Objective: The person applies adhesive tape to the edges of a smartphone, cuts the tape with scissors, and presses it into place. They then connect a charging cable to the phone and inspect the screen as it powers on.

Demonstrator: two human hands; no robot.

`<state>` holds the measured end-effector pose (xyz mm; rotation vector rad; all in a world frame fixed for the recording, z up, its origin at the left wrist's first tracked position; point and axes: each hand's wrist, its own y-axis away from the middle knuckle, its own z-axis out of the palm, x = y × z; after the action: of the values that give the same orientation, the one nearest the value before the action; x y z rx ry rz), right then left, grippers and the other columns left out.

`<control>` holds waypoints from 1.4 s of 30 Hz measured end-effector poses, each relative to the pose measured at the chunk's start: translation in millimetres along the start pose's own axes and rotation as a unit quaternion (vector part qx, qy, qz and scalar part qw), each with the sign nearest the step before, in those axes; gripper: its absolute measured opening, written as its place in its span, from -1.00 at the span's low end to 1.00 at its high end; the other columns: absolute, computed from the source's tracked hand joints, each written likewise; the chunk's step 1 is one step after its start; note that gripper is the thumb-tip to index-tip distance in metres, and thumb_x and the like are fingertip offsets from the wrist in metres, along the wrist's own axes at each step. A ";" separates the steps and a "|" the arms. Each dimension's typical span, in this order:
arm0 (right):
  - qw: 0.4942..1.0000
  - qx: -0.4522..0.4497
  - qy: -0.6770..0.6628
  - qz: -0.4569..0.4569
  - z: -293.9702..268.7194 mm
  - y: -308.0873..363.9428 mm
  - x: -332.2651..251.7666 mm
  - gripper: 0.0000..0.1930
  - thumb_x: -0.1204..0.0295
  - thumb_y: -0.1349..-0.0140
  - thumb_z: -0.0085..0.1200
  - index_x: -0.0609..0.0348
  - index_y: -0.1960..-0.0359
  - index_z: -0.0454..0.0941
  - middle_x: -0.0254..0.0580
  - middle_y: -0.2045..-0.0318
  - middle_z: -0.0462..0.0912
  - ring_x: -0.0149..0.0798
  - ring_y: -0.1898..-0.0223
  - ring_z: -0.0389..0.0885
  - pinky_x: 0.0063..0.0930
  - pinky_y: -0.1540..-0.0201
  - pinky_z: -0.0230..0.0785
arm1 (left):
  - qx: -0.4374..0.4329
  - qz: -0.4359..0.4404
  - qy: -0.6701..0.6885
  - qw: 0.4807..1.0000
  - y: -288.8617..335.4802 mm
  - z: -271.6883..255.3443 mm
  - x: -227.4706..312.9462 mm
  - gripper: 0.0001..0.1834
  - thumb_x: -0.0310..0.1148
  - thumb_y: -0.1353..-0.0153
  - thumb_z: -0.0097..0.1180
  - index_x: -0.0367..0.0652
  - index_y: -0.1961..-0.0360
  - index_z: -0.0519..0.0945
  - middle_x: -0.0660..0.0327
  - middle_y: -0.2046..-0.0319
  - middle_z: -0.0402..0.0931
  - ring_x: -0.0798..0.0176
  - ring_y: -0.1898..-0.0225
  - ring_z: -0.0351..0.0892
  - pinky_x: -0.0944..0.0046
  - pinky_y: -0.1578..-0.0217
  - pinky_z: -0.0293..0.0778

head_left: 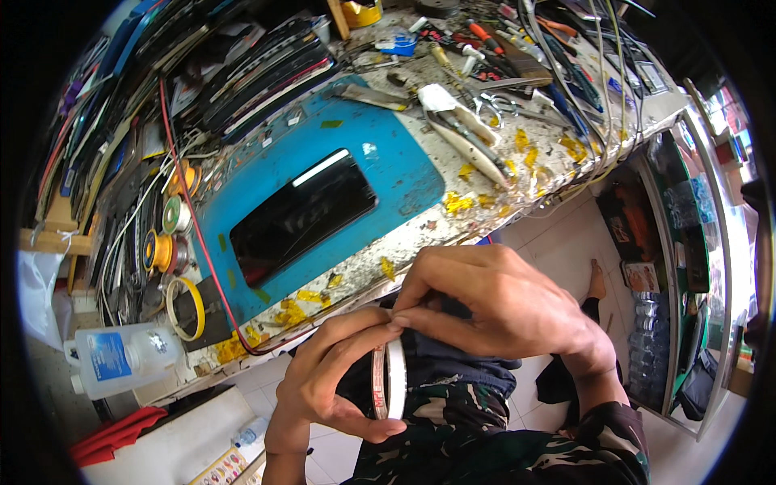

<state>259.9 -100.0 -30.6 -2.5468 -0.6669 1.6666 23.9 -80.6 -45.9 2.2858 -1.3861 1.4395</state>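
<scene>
My left hand (327, 368) holds a narrow roll of tape (395, 384) upright over my lap, its thumb at the lower rim and its fingers along the top. The roll is a thin ring with a pale side and red print inside. Fingers and thumb of my right hand (505, 303) are pinched together at the top of the roll, against the left fingertips. What they pinch is too small to make out. Beyond my hands, a glossy black phone-like panel (303, 214) lies on a blue work mat (408, 166).
A yellow-rimmed tape roll (199, 311), wire spools (160, 250) and a translucent plastic jug (129, 360) line the left. A red cable (194, 218) crosses the mat's left side. Stacked dark panels (267, 77) stand behind; pliers (469, 149) and yellow tape scraps (461, 202) lie right.
</scene>
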 end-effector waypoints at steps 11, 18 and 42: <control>0.909 0.266 0.306 0.091 -64.3 -20.8 40.8 -0.83 0.45 -0.20 0.20 0.21 0.21 0.56 -0.16 0.29 0.70 -0.26 0.32 0.68 -0.37 0.27 0.47 | 0.070 -0.090 0.177 0.978 24.1 15.0 -7.6 -0.13 0.06 0.19 0.49 -0.36 -0.06 0.52 -0.06 0.06 0.56 -0.01 0.05 0.64 0.10 0.03 0.57; 0.829 0.170 0.488 0.213 -99.7 -43.2 75.2 -0.66 0.37 -0.09 0.26 0.18 0.09 0.60 -0.03 0.32 0.68 -0.02 0.26 0.66 -0.19 0.18 0.44 | 0.048 -0.057 0.326 0.942 25.6 3.0 -10.7 0.23 -0.05 0.30 0.56 -0.43 -0.33 0.17 -0.17 0.03 0.51 -0.03 0.08 0.65 0.09 0.03 0.56; 0.948 -0.195 -0.249 -0.030 41.8 42.7 24.4 -0.44 0.27 0.04 0.46 0.37 0.04 0.59 -0.04 0.37 0.68 -0.16 0.46 0.62 -0.37 0.45 0.42 | -0.043 -0.022 0.241 0.969 3.4 -38.0 3.5 0.06 0.14 0.11 0.40 -0.59 -0.16 0.33 -0.22 0.28 0.60 -0.07 0.27 0.70 0.09 0.28 0.64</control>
<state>245.6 -138.5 -80.3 -2.2777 -1.1968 2.3893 -3.3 -65.4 -23.7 1.7362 -1.2072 1.7282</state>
